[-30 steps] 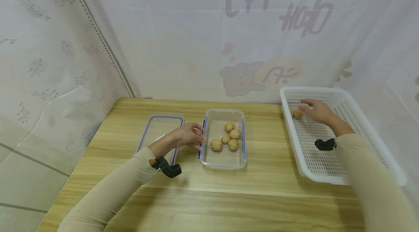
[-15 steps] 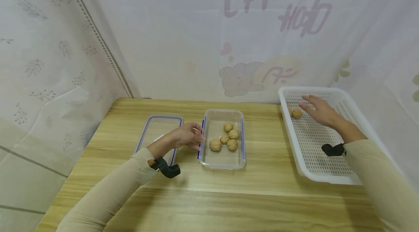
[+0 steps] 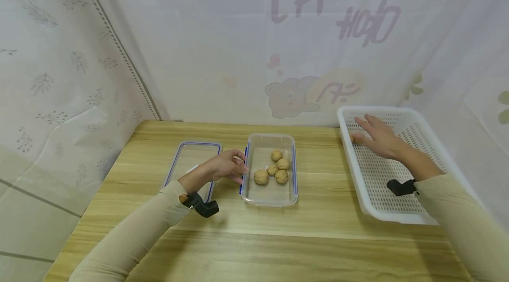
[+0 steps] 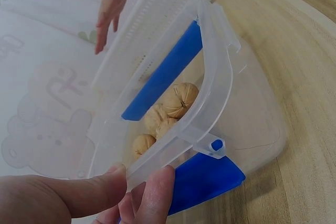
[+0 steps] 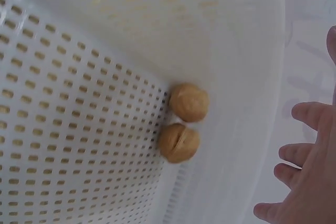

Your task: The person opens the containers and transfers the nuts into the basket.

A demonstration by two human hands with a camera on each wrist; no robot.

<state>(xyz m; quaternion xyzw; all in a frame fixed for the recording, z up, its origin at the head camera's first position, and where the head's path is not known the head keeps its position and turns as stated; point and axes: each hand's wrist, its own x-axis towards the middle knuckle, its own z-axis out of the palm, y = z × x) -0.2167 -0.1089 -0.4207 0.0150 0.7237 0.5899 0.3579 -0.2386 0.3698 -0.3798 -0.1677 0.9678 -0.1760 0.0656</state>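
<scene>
Walnuts [image 5: 179, 144], a pair, sit side by side near the far-left corner of the white basket [image 3: 353, 171], where the right hand [image 3: 379, 139] hangs with fingers spread, holding nothing; I'd judge it is reaching for one, which calls for closing the fingers without catching the basket's side wall. Five nuts [image 3: 282, 164] lie in the clear box [image 3: 258, 194], its left rim pinched lightly by the left hand [image 3: 227, 165]. Bare tabletop [image 3: 322, 176] leaves passage between the two containers, though the box's raised rim needs clearing.
</scene>
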